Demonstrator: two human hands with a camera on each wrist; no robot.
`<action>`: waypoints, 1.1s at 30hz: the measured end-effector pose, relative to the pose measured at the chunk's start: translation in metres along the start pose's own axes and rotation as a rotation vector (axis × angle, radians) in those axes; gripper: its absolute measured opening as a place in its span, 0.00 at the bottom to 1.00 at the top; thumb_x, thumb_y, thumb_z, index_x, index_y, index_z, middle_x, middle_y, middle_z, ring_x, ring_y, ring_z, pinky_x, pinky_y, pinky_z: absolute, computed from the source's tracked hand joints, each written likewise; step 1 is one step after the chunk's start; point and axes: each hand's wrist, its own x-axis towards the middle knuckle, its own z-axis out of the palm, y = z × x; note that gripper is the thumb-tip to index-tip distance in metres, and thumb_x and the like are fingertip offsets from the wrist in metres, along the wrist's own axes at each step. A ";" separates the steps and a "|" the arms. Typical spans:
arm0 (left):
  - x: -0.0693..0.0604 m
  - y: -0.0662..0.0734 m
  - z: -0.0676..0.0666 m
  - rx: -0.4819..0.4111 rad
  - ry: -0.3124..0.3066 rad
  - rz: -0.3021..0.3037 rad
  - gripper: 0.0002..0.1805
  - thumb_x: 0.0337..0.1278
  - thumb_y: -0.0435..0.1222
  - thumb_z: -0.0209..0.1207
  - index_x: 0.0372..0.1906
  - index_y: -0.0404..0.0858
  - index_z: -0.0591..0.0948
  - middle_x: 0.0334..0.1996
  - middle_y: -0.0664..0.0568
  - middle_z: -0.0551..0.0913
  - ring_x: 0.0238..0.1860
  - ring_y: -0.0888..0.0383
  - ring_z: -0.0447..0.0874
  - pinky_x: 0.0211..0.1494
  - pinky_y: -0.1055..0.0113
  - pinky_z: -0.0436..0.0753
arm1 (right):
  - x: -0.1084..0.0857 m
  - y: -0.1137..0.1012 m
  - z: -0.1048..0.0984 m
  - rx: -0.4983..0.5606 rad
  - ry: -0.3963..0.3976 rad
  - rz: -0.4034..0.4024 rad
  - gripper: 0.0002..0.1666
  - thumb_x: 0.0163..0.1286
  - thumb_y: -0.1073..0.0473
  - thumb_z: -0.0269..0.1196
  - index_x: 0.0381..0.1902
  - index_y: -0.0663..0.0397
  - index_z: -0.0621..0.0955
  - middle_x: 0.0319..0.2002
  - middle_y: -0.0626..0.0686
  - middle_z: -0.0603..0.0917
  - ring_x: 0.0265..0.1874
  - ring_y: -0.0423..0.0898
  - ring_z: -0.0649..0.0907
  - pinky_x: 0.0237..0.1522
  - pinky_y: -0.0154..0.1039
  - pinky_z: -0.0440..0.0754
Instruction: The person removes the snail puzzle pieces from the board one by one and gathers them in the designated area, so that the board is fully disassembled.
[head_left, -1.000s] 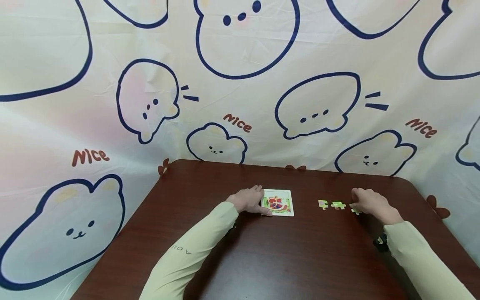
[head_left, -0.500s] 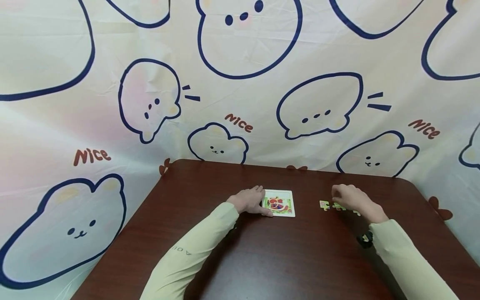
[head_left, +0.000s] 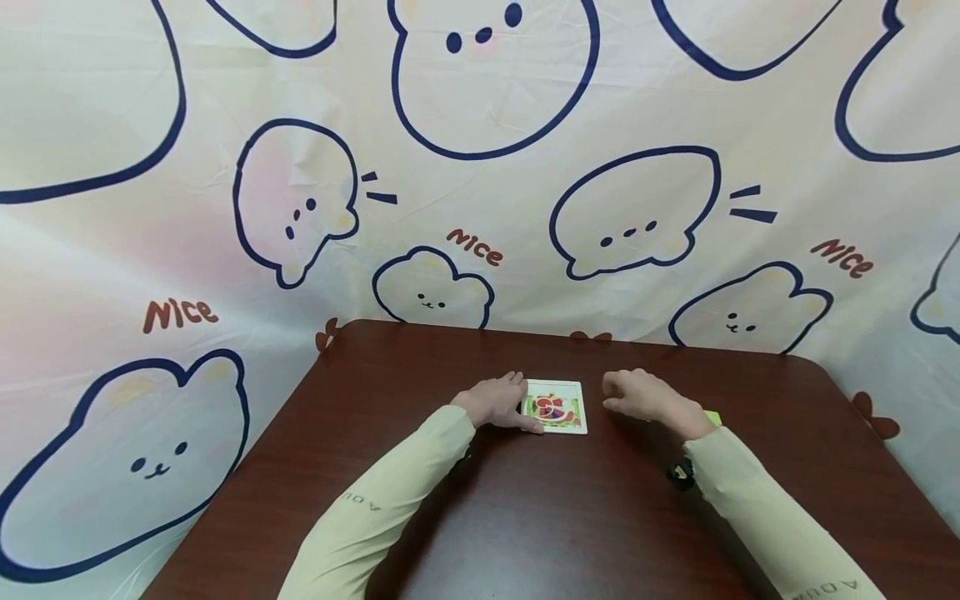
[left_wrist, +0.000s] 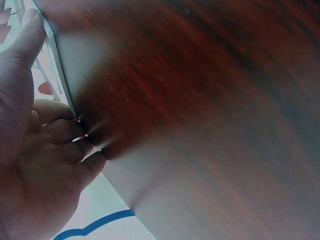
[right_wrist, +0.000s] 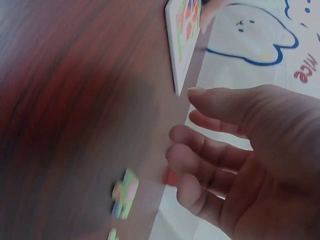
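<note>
A white-framed jigsaw puzzle board (head_left: pixel 572 390) with a colourful picture lies on the table. My left hand (head_left: pixel 495 402) rests at its left side, the thumb along the near edge and the fingers extended; in the left wrist view the fingertips (left_wrist: pixel 95 159) touch the tabletop. My right hand (head_left: pixel 647 397) is over the table just right of the board, its fingers loosely bent and apart from the thumb, holding nothing. Below it in the right wrist view lies a green jigsaw piece (right_wrist: pixel 129 195), with part of another piece (right_wrist: pixel 113 235) at the frame's bottom. In the head view, hand and forearm mostly hide the pieces.
The dark brown wooden table (head_left: pixel 480 517) has rounded far corners. Behind it hangs a pale curtain (head_left: pixel 517 192) printed with blue-outlined cartoon animals. A dark device (head_left: pixel 681 473) is worn at the right wrist.
My right hand has moved left from the rightmost jigsaw piece, across the others, to near the board. The left hand and the board have stayed in place.
</note>
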 end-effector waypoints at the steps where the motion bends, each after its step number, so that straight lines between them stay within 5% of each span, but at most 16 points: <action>1: -0.001 0.000 0.000 -0.004 0.002 0.001 0.57 0.49 0.73 0.55 0.76 0.40 0.59 0.78 0.45 0.55 0.78 0.51 0.53 0.77 0.55 0.61 | 0.002 -0.003 0.002 -0.002 0.010 -0.011 0.06 0.68 0.56 0.64 0.40 0.51 0.79 0.28 0.48 0.80 0.22 0.43 0.76 0.25 0.36 0.74; 15: -0.003 -0.001 0.001 -0.019 0.006 0.001 0.58 0.48 0.73 0.55 0.76 0.38 0.59 0.78 0.43 0.55 0.78 0.50 0.54 0.76 0.53 0.63 | 0.031 -0.030 0.025 0.088 0.036 -0.085 0.10 0.69 0.54 0.64 0.45 0.50 0.81 0.28 0.48 0.80 0.23 0.42 0.75 0.27 0.36 0.73; 33: -0.002 -0.001 -0.002 0.007 -0.013 0.028 0.56 0.52 0.72 0.53 0.77 0.39 0.57 0.78 0.42 0.53 0.79 0.49 0.51 0.75 0.54 0.64 | 0.056 -0.062 0.040 0.166 -0.041 -0.170 0.17 0.71 0.54 0.62 0.54 0.53 0.79 0.30 0.48 0.83 0.22 0.40 0.79 0.26 0.34 0.77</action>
